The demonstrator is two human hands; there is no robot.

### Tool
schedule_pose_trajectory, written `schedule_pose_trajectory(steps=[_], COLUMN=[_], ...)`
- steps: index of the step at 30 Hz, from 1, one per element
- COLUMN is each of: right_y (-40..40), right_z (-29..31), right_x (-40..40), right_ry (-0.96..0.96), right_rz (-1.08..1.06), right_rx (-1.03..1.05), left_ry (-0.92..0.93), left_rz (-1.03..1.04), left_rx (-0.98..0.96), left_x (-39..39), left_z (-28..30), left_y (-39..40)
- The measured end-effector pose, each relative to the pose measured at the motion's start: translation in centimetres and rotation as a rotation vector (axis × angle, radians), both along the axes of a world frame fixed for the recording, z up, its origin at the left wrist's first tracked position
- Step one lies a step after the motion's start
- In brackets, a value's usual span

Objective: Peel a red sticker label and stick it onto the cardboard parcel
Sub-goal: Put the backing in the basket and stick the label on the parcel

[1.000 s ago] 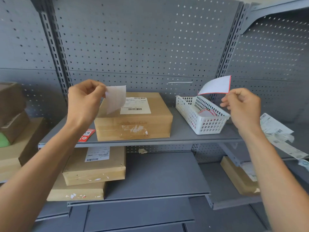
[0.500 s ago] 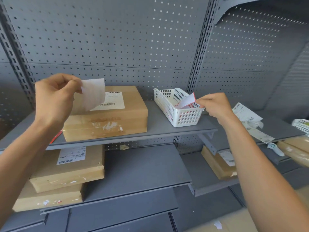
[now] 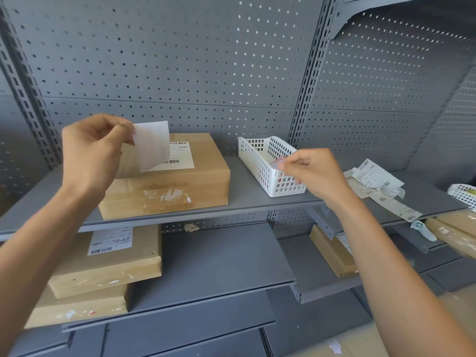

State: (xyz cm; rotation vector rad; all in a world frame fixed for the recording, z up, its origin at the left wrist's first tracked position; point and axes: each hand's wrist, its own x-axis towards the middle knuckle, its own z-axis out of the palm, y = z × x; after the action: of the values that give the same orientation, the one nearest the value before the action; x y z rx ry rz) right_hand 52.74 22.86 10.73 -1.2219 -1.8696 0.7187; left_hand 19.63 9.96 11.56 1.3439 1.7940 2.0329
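Note:
The cardboard parcel [image 3: 180,181] lies on the upper grey shelf [image 3: 247,199], with a white shipping label [image 3: 181,155] on its top. My left hand [image 3: 92,153] hovers over the parcel's left end and pinches a plain white slip of paper [image 3: 152,144] by its upper corner; the slip hangs in front of the shipping label. My right hand [image 3: 311,171] is at the near right rim of a white slotted basket [image 3: 257,155]. Its fingertips pinch a red-printed sticker sheet [image 3: 277,161] that lies mostly inside the basket.
Two stacked parcels [image 3: 108,261] sit on the lower left shelf, another parcel [image 3: 332,251] at lower right. Loose printed labels [image 3: 376,184] lie on the shelf right of the basket. A second white basket [image 3: 463,194] shows at the right edge. A pegboard wall closes the back.
My right hand has come down from above the basket and lowered the red-edged sheet into it. My left hand still holds the white slip over the parcel. The view has swung right.

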Motion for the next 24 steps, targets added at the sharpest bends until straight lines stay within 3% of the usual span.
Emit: schedule_pose_trajectory(steps=[6,13,24], right_y=[-6.3,-8.1,-9.0], right_z=[-0.8,1.5,4.2], right_x=[-4.8,-12.1,-18.4], right_ry=[-0.155,0.024,0.321], right_rz=[0.475,0.498,0.346], right_rx=[-0.153,-0.016,-0.098], left_ry=[0.010,0.074,0.823], left_rz=[0.005,0.060,0.225], left_rx=[-0.004,0.072,0.452], left_x=[-0.5,0.0,0.0], left_z=[0.0,-0.1,-0.3], left_y=[-0.3,-1.5,-3.6])
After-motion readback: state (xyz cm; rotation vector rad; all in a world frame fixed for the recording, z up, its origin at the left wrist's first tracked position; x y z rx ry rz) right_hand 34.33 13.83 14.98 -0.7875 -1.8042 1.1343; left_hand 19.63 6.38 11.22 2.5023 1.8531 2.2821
